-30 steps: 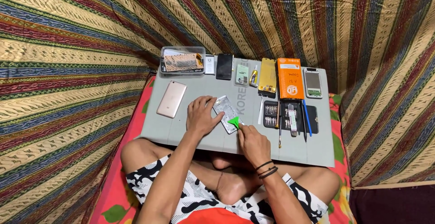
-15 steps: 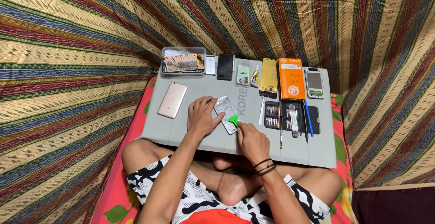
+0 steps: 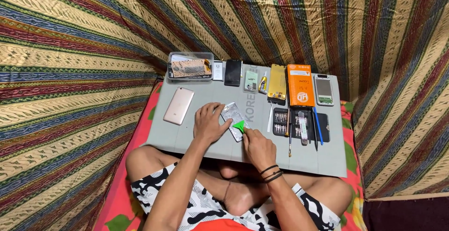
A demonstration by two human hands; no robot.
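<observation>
I sit cross-legged with the grey mat over my knees, and the opened phone lies just left of the frame's centre. My left hand lies spread over the phone's left side and pins it flat to the mat, fingers curled on its upper edge. My right hand pinches a green pick whose tip sits at the phone's lower right edge. I judge this to be the prying step: the pick is working along the seam, and the phone is not yet apart as far as I can tell.

The next move, as I see it, calls for a shallow slide of the pick along the edge while the left hand presses firmly so the phone does not skate.

A pink phone lies face down to the left, well clear. The bit tray and screwdrivers lie to the right, near my right hand. Along the top edge stand a clear box, a black phone and an orange box.
</observation>
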